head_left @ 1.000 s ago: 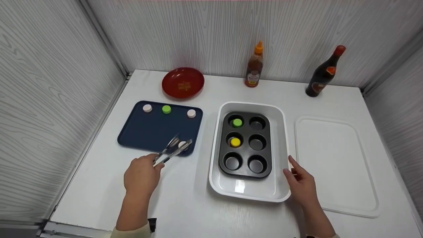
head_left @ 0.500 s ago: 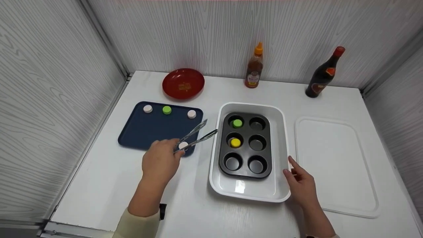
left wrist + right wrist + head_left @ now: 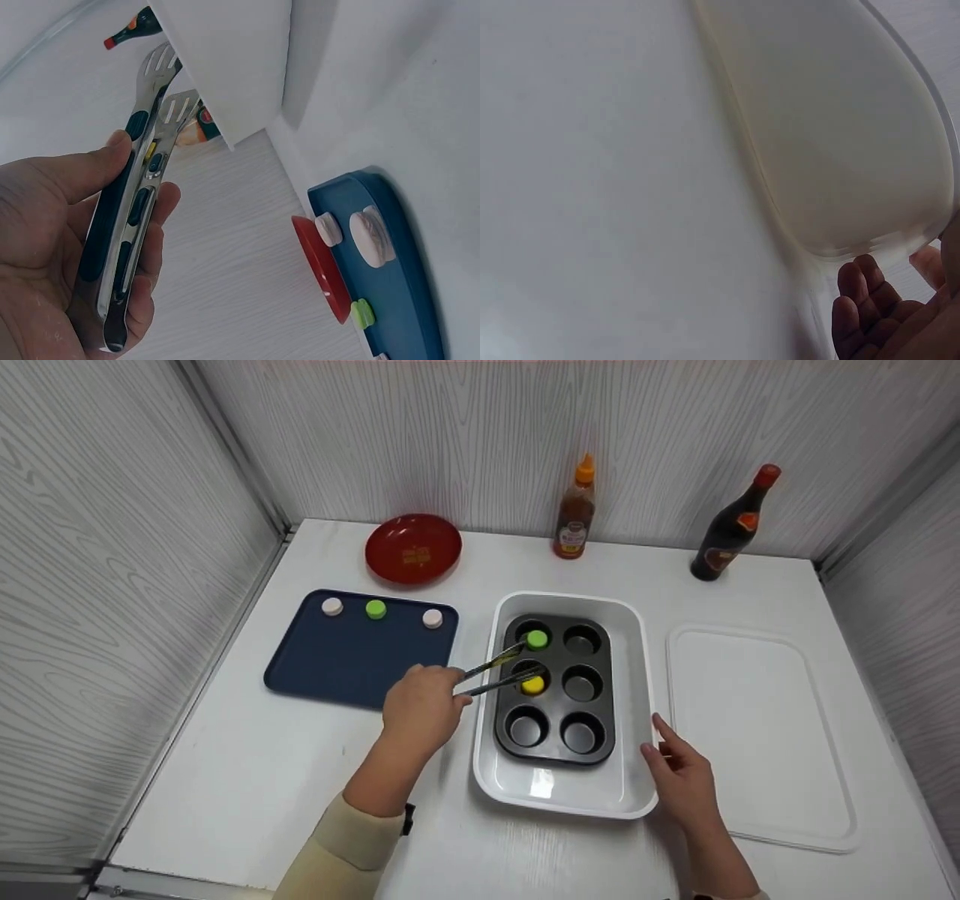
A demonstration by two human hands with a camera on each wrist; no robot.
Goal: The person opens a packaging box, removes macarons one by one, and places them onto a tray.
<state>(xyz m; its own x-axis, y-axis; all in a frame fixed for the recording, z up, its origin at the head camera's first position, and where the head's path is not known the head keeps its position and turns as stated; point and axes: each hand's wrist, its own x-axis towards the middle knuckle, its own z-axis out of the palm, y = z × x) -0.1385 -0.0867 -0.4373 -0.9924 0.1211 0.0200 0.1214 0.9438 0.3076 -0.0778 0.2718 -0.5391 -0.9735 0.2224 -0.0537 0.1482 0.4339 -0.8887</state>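
Observation:
My left hand grips steel serving tongs by their dark-inlaid handles. The arms are spread, their tips over the left column of a dark muffin tin, close to a yellow macaron in the middle cup. A green macaron sits in the far-left cup. Around the tin stands a white bin. My right hand holds the bin's right rim, thumb over the edge. On the navy tray lie a green macaron and several white macarons, one hidden behind my left hand in the head view.
A white lid lies right of the bin. Behind the tray is a red plate. A sauce bottle and a dark bottle stand along the back wall.
My left hand has carried the tongs rightward from the tray's near corner to above the muffin tin. The white macaron there stays on the tray. My right hand holds its place.

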